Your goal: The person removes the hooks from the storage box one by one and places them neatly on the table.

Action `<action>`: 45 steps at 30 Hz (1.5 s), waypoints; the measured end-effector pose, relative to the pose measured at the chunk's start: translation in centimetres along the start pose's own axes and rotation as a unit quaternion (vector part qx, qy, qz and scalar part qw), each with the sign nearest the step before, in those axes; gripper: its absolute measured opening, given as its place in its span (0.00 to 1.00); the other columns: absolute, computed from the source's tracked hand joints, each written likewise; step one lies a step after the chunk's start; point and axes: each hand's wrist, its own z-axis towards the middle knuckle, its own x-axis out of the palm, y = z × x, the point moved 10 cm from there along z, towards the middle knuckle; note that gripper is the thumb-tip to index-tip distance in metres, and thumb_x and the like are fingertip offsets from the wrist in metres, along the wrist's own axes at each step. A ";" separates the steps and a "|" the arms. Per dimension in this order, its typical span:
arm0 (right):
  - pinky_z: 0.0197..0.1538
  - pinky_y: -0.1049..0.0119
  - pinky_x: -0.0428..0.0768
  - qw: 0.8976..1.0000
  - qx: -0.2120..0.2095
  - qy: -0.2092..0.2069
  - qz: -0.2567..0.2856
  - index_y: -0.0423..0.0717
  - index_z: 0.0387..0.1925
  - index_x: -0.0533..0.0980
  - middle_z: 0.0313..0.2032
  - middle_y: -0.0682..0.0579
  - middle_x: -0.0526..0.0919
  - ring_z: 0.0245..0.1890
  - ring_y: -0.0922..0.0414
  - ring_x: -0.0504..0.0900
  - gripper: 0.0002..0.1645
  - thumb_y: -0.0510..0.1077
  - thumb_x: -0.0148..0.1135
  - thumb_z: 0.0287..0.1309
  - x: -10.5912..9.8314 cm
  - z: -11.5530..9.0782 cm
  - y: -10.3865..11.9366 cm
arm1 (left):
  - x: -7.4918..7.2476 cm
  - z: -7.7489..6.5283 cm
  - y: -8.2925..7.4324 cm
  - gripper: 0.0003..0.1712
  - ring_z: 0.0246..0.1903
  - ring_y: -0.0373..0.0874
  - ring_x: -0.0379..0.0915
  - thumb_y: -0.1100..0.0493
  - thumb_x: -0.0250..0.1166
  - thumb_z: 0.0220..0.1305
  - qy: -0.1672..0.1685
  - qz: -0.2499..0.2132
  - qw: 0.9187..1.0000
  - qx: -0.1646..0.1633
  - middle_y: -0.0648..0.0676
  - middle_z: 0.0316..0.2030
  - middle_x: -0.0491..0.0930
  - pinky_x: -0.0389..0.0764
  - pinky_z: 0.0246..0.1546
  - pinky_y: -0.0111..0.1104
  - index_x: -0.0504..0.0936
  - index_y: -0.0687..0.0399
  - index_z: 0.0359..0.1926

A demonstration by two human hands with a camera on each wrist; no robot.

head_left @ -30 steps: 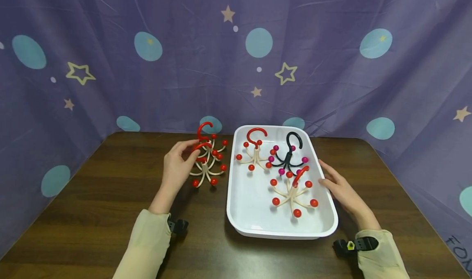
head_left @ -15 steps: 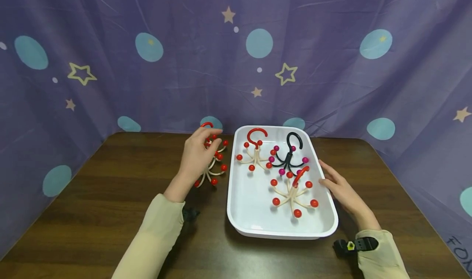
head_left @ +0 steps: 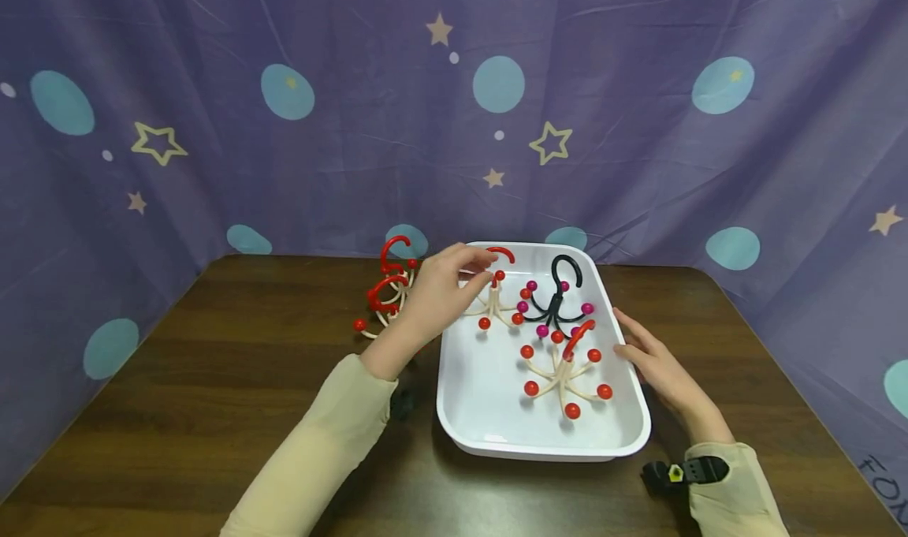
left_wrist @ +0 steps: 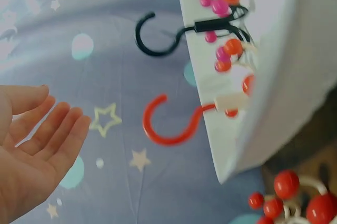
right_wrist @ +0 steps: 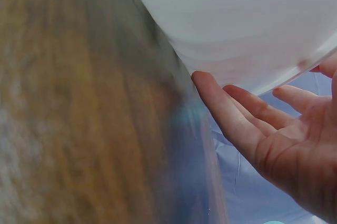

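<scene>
My left hand (head_left: 443, 292) is over the left rim of a white tray (head_left: 482, 411), fingers loosely bent with nothing between them. Just beyond its fingertips, a cream hanger with a red hook (head_left: 493, 304) and red ball-tipped arms stands in the tray. The left wrist view shows the same hand (left_wrist: 45, 150) beside that red hook (left_wrist: 171, 139). A black hanger (head_left: 556, 307) with magenta balls stands at the tray's back right, another cream one (head_left: 563, 375) in front. My right hand (head_left: 663, 371) touches the tray's right side, straight fingers (right_wrist: 226, 108) against the outer wall.
Left of the tray, two more red-hooked hangers stand on the wooden table (head_left: 213, 395), one with its hook (head_left: 394, 247) farther back. My left forearm partly covers the nearer one (head_left: 376, 296). A purple curtain (head_left: 355, 166) hangs behind the table.
My left hand has left the nearer red-hooked hanger on the table and moved right, over the tray's left rim. My right hand and the tray have stayed put.
</scene>
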 end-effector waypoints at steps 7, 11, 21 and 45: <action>0.39 0.58 0.80 1.000 0.001 0.002 0.005 0.47 0.70 0.43 0.55 0.26 0.65 0.44 0.48 0.77 0.37 0.41 0.45 0.64 0.0 0.0 0.0 | 1.9 0.8 -1.5 0.13 0.35 0.39 0.78 0.61 0.64 0.57 0.043 -0.020 0.999 -0.023 0.51 0.39 0.81 0.77 0.38 0.25 0.81 0.56 0.44; 0.39 0.58 0.80 1.000 0.000 0.001 0.007 0.47 0.70 0.43 0.55 0.26 0.65 0.44 0.49 0.77 0.37 0.41 0.45 0.64 0.0 0.0 0.0 | 3.3 0.9 -2.1 0.13 0.36 0.40 0.79 0.61 0.63 0.57 0.068 -0.053 0.996 -0.038 0.51 0.40 0.81 0.77 0.36 0.23 0.80 0.56 0.45; 0.38 0.59 0.80 1.000 -0.011 0.001 0.019 0.46 0.70 0.44 0.54 0.25 0.65 0.43 0.52 0.78 0.37 0.40 0.45 0.64 0.1 0.1 0.0 | 8.2 0.3 -3.5 0.17 0.35 0.36 0.77 0.54 0.64 0.57 0.169 -0.040 0.983 -0.053 0.49 0.38 0.81 0.74 0.35 0.21 0.79 0.52 0.48; 0.38 0.59 0.80 0.999 -0.014 0.009 0.030 0.46 0.70 0.43 0.56 0.24 0.63 0.44 0.50 0.77 0.37 0.40 0.45 0.64 0.3 -0.1 0.2 | 12.8 -1.4 -3.9 0.16 0.23 0.28 0.73 0.64 0.61 0.57 0.252 -0.001 0.964 -0.085 0.48 0.32 0.83 0.70 0.27 0.19 0.78 0.53 0.48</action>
